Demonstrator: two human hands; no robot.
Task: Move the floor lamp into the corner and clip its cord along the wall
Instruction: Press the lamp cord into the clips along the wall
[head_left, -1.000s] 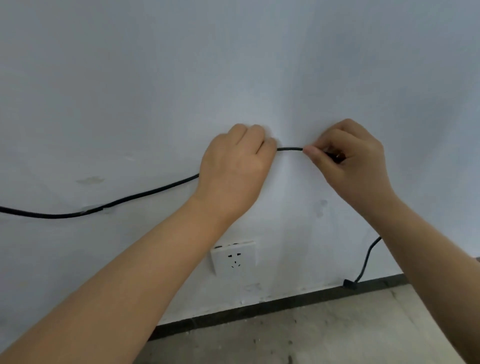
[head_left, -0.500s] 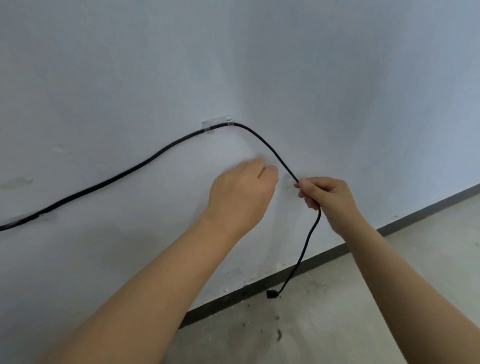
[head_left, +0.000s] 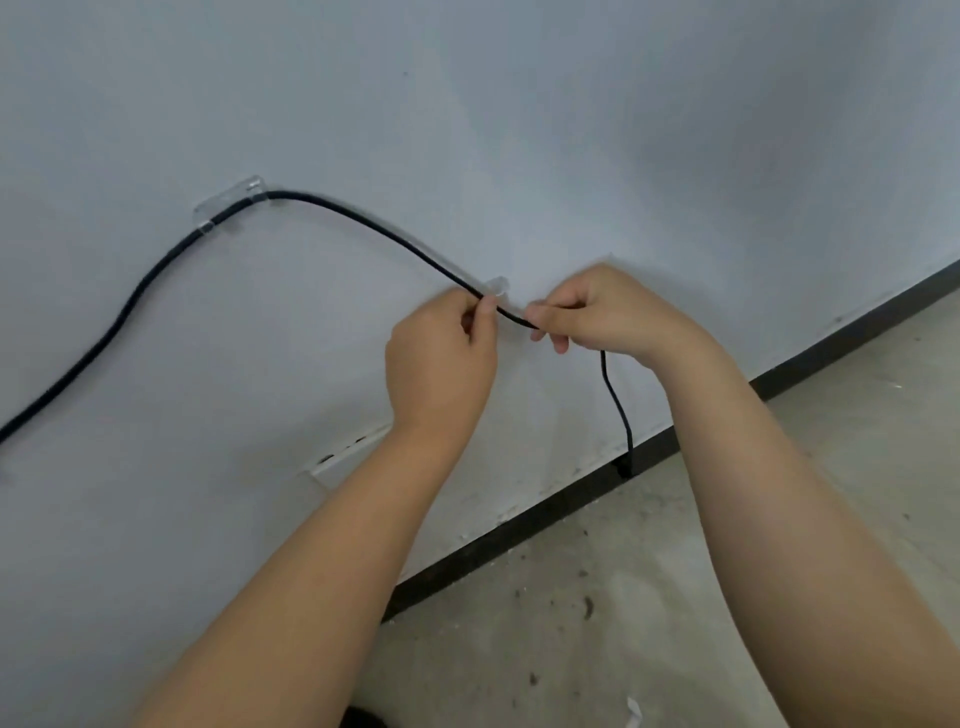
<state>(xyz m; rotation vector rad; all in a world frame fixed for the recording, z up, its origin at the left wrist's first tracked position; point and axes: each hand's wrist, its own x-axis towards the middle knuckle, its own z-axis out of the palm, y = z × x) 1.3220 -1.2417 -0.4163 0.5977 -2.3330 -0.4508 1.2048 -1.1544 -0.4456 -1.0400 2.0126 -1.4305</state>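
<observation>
A black lamp cord (head_left: 363, 221) runs along the white wall (head_left: 519, 130) from the left edge up through a clear clip (head_left: 231, 205), then slopes down to my hands. A second clear clip (head_left: 496, 287) sits on the wall just above my fingertips. My left hand (head_left: 441, 358) pinches the cord right at that clip. My right hand (head_left: 597, 312) pinches the cord a little further right. Below my right hand the cord hangs down to its plug end (head_left: 626, 467) at the black baseboard. The lamp itself is out of view.
A white wall socket (head_left: 348, 457) shows partly behind my left wrist. The black baseboard (head_left: 519, 530) runs diagonally along the wall's foot. Below it lies dusty concrete floor (head_left: 623, 597) with small bits of debris.
My view has swung left and down. Both hands have come together on the cord at the second clip; half a second ago the left hand held nothing near the wall.
</observation>
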